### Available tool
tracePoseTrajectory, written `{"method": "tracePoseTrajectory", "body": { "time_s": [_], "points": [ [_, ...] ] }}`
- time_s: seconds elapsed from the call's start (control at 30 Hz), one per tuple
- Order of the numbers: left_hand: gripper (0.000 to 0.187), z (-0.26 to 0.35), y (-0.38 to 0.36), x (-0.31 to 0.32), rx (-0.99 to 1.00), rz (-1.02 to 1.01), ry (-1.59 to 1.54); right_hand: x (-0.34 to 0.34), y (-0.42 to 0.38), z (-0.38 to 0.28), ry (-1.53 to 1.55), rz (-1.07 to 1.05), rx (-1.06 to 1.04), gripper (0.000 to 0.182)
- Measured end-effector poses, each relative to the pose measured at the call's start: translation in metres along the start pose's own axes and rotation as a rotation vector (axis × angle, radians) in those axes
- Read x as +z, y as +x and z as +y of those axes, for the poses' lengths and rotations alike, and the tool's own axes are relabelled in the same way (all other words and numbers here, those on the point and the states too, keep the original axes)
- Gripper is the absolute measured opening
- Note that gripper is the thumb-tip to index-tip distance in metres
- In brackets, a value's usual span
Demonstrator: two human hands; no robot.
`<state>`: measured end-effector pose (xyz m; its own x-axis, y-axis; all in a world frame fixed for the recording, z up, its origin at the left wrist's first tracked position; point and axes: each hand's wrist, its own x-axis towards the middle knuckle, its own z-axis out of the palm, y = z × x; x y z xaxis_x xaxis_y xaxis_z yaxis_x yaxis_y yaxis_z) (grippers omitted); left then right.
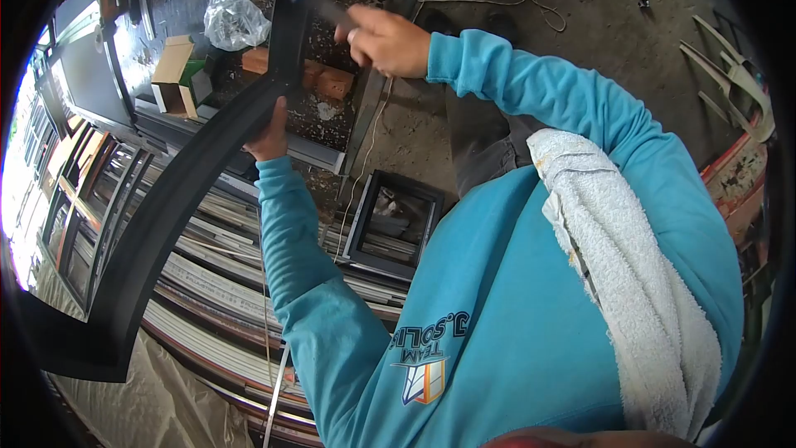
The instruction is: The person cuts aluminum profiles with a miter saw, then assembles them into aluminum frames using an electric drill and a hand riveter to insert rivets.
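Note:
A long dark frame (178, 162) with angled corners runs from the lower left to the top of the view. My left hand (272, 134) is wrapped round its edge just below a corner, thumb on top. To the right of the frame's upper part, my right hand (385, 40) grips the handle of a hammer (332, 12). The hammer's head is blurred and lies over or just above the frame; whether they touch I cannot tell. Reddish wooden blocks (327, 80) lie beneath the frame near that corner.
A clear plastic bag (235, 15) and an open cardboard box (176, 75) are on the dark work surface. Stacked long profiles (215, 282) fill the lower left. A small dark frame (394, 224) stands near my body. A cord (365, 158) hangs beside the bench edge.

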<state>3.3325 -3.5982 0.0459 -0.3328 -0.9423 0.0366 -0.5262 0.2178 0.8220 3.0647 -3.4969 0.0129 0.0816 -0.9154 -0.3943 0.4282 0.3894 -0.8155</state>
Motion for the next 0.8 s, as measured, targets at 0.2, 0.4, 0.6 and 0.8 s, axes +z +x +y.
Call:
{"method": "tracePoseTrajectory", "body": {
  "time_s": [0.2, 0.4, 0.6, 0.8],
  "points": [
    [0.035, 0.002, 0.002, 0.006, -0.021, 0.003, -0.06, 0.016, -0.03, 0.026, -0.078, -0.299, 0.1, 0.015],
    [0.036, -0.008, 0.002, 0.011, 0.07, 0.02, -0.007, 0.01, 0.032, -0.044, -0.498, 0.145, -0.163, 0.022],
    [0.035, -0.014, 0.0, 0.019, -0.02, -0.014, -0.045, 0.028, 0.166, -0.104, -1.315, -0.011, -0.164, 0.039],
    [0.035, -0.024, -0.001, 0.03, 0.088, 0.001, 0.23, -0.031, 0.179, -0.176, -1.448, 0.22, -0.269, 0.058]
  ]
}}
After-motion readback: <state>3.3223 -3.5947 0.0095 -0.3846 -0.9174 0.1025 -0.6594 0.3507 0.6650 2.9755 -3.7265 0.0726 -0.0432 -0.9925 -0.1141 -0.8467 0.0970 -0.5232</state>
